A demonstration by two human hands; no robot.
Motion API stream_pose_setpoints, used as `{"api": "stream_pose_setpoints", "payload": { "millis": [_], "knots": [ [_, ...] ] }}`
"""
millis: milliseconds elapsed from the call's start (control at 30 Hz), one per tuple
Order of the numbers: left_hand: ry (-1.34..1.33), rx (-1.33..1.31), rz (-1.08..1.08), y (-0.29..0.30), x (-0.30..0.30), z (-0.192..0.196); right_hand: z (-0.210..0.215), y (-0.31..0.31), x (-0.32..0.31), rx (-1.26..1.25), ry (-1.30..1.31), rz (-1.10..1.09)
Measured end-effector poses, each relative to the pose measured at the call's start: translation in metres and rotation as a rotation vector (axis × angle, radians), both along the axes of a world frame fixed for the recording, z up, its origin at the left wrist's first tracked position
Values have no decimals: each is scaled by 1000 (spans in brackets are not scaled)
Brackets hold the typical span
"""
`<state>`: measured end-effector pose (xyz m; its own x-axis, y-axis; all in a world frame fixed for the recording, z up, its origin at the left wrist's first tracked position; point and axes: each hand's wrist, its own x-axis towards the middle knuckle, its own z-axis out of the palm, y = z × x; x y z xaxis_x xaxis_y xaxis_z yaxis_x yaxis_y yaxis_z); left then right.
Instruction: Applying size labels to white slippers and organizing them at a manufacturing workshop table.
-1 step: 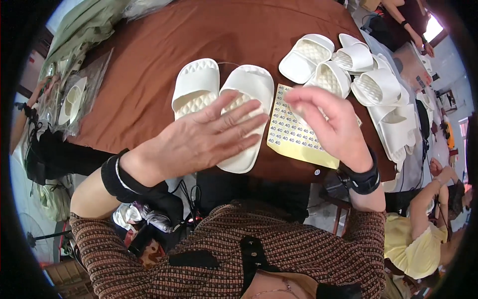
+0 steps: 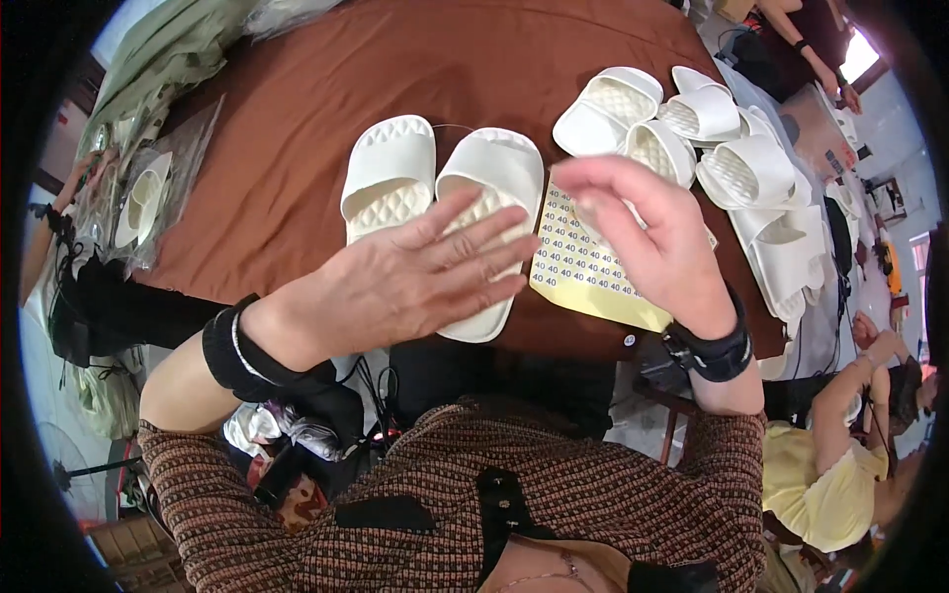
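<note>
A pair of white slide slippers lies side by side on the brown cloth: a left slipper [image 2: 391, 163] and a right slipper [image 2: 499, 153], with quilted footbeds. My left hand [image 2: 395, 282] is open, its fingers spread above the right slipper, hiding much of both footbeds. Just to the right lies a yellowish sheet of small printed stickers [image 2: 583, 282]. Over this sheet my right hand [image 2: 657, 237] is curled, thumb and fingertips close together as in a pinch. Whatever it holds, if anything, is too small to make out.
Several more white slippers [image 2: 746, 173] are heaped at the right of the brown cloth [image 2: 474, 59]. A clear plastic bag with a pale slipper [image 2: 145, 198] is at the left. Other people work at the far right and left edges.
My right hand has shifted slightly left and down over the sticker sheet. The left hand has barely moved.
</note>
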<state>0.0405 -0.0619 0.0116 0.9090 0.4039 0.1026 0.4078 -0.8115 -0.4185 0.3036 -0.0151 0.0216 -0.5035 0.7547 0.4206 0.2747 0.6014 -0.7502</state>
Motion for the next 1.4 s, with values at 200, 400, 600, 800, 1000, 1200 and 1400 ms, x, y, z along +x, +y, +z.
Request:
{"api": "stream_pose_setpoints", "payload": {
  "millis": [200,400,600,800,1000,1200,1400],
  "knots": [
    [-64,-172,-294,-24,20,3,11,-20,-35,34,-362,437],
    [-226,-173,-503,-61,25,2,-3,-55,-35,-248,-95,657],
    [-315,-333,-493,-72,33,-17,-29,-68,-31,-509,-44,611],
    [-558,-378,-387,-76,38,-34,-41,-69,-32,-510,-29,511],
    [-757,-57,181,-64,8,-55,-55,-28,-30,-237,4,194],
    [-931,-155,424,-43,-1,-79,-78,-9,-57,64,-164,26],
    [-868,-64,507,-40,0,-95,-88,-12,-58,165,-154,44]
  ]
}}
